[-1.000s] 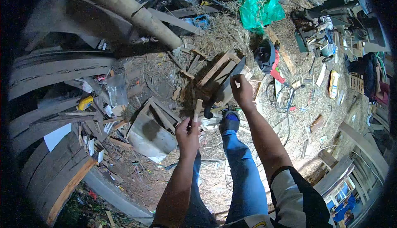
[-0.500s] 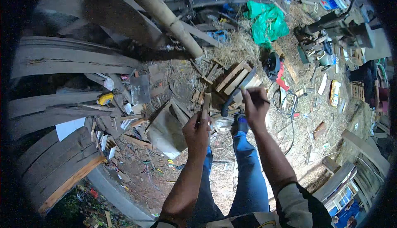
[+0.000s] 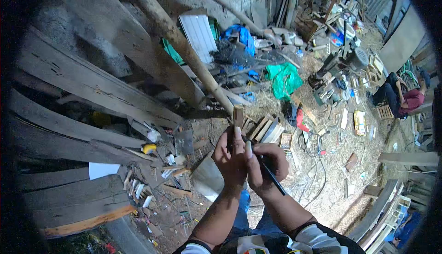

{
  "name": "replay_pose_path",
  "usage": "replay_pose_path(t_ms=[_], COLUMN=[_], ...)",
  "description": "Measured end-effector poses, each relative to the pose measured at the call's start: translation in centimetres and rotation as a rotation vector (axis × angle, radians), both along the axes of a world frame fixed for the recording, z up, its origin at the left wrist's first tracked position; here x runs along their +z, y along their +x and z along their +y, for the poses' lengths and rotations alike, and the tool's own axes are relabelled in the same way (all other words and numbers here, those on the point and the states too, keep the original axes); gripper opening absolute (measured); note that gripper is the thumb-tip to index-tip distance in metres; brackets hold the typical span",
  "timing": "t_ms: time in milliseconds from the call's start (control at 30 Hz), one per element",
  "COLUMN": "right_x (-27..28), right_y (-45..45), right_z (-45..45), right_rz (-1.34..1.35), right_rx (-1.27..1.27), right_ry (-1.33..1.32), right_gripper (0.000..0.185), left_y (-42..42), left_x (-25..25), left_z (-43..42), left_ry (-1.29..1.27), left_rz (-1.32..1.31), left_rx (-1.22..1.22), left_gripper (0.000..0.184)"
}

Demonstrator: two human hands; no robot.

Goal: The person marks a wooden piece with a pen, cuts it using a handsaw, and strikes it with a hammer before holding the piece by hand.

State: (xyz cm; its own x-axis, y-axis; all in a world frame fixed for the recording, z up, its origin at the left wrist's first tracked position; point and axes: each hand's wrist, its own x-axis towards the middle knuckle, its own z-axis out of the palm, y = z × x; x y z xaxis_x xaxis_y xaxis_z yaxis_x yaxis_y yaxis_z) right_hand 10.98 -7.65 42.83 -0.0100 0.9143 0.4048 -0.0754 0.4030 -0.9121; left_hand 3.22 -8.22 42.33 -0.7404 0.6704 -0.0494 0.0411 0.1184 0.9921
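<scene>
My left hand (image 3: 230,157) is closed around a short, narrow piece of wood (image 3: 238,116), which points up and away from me with its far end showing above the fingers. Close beside it, my right hand (image 3: 267,164) grips a thin dark pencil (image 3: 274,178), whose back end slants down to the right below the fingers. The thumb of that hand lies near the left fingers. Whether the pencil's tip touches the wood cannot be seen.
Wooden crates (image 3: 263,128) stand on the littered ground ahead, near a green plastic sheet (image 3: 284,80). Long planks (image 3: 87,83) and a slanting pole (image 3: 184,49) are at left. A black cable (image 3: 324,162) curls at right. Another person (image 3: 410,99) sits at far right.
My view has tilted up, showing more of the wall and the far clutter. My right hand has come in from the right, beside my left hand and the wood.
</scene>
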Motion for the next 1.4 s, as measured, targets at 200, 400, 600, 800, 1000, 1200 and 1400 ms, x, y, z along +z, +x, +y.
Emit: replay_pose_path(t_ms=[200, 400, 600, 800, 1000, 1200, 1400], right_x=[5.6, 10.0, 12.5, 13.9, 14.5, 14.0, 13.8], right_y=[-0.7, 0.0, 0.6, 1.3, 1.8, 2.4, 3.0], right_z=[-1.4, -4.2, -5.6, -6.6, -7.2, -7.7, -7.6], right_rz=[0.05, -0.039, 0.051, 0.03, 0.076, 0.047, 0.048], right_rx=[-0.096, -0.086, -0.19, -0.243, -0.248, -0.254, -0.26], right_ry=[0.273, 0.207, 0.226, 0.308, 0.298, 0.22, 0.25], right_gripper=[0.016, 0.018, 0.018, 0.016, 0.016, 0.017, 0.019], left_y=[0.7, 1.0, 2.3, 3.3, 3.6, 3.7, 4.4], left_x=[7.5, 10.8, 13.8, 15.2, 14.9, 13.7, 13.5], left_z=[-2.2, -4.5, -5.8, -6.9, -7.4, -7.7, -7.5], left_ry=[0.094, 0.191, 0.243, 0.26, 0.28, 0.397, 0.406], left_rz=[0.045, 0.02, 0.032, 0.126, 0.172, 0.037, -0.027], left_rx=[-0.019, -0.025, -0.02, -0.095, -0.153, -0.239, -0.221], left_gripper=[0.034, 0.031, 0.032, 0.033, 0.03, 0.022, 0.023])
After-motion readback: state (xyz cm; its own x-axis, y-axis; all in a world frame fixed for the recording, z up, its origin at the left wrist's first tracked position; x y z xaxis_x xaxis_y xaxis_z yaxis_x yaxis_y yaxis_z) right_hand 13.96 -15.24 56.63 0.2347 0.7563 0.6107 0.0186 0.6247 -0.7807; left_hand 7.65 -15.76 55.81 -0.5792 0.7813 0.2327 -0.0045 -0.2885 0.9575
